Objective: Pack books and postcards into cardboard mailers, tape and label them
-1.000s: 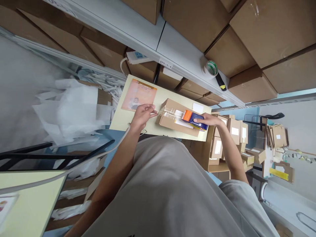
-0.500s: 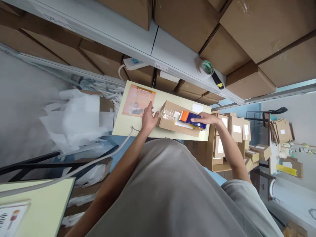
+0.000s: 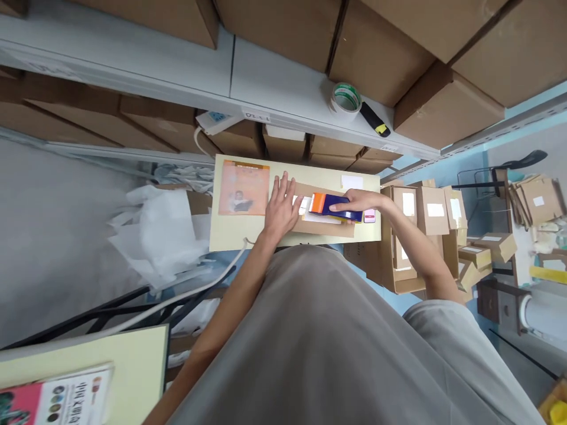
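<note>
A cardboard box (image 3: 330, 229) lies lengthwise on the pale yellow tabletop (image 3: 241, 231), with a white label on its upper face. My left hand (image 3: 281, 208) rests flat over the box's left end, fingers stretched out, and hides that end. In my right hand (image 3: 354, 202) is a blue and orange tape dispenser (image 3: 333, 206), held over the label; whether it touches the box I cannot tell. An orange printed sheet (image 3: 243, 188) lies to the left of my left hand. A phone (image 3: 369, 216) is just right of the dispenser.
A shelf (image 3: 283, 74) with cardboard boxes runs behind the table, bearing a tape roll (image 3: 346, 99) and a black utility knife (image 3: 374, 120). An open carton (image 3: 387, 268) with labelled boxes stands at the right. White packing sheets (image 3: 166, 230) are heaped left. A cable (image 3: 195, 288) crosses the front left.
My left hand has moved from beside the box's taped left end onto it and lies flat. The dispenser in my right hand has shifted slightly left along the box. The head view has turned.
</note>
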Demonstrator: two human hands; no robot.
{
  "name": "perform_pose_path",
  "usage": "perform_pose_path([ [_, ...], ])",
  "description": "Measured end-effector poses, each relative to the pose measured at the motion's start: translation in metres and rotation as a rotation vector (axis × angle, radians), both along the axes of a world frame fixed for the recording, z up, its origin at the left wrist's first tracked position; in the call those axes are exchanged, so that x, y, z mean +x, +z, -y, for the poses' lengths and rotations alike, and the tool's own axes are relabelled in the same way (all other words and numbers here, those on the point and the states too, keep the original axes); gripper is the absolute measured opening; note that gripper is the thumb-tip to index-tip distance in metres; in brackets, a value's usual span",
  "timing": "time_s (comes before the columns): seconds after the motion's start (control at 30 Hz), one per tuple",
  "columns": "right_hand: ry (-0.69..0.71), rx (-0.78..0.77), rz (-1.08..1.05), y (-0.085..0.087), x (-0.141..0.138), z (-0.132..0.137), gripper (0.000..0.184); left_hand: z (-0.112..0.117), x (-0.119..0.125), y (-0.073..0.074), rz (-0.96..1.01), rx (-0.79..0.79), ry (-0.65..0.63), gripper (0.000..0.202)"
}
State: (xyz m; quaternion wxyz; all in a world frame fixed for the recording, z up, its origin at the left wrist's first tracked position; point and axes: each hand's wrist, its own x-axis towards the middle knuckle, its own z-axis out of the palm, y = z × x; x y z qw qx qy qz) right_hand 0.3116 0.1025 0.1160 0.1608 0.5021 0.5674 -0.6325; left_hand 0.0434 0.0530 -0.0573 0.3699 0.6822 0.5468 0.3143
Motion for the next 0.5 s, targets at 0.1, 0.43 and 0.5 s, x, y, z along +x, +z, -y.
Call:
perform_pose_path([
  [0.1, 0.04, 0.04, -0.02, -0.001, 0.006, 0.003, 0.081, 0.0, 0.003, 0.003, -0.058, -0.003, -0.017, 0.081],
  [0.43, 0.066, 0.049, 0.092, 0.003, 0.072, 0.015, 0.079, 0.018, 0.022, -0.034, -0.189, -0.138, -0.051, 0.082],
  [0.5, 0.06, 0.038, 0.156, 0.004, 0.101, 0.021, 0.077, 0.035, 0.012, -0.056, -0.203, -0.242, -0.037, 0.088],
])
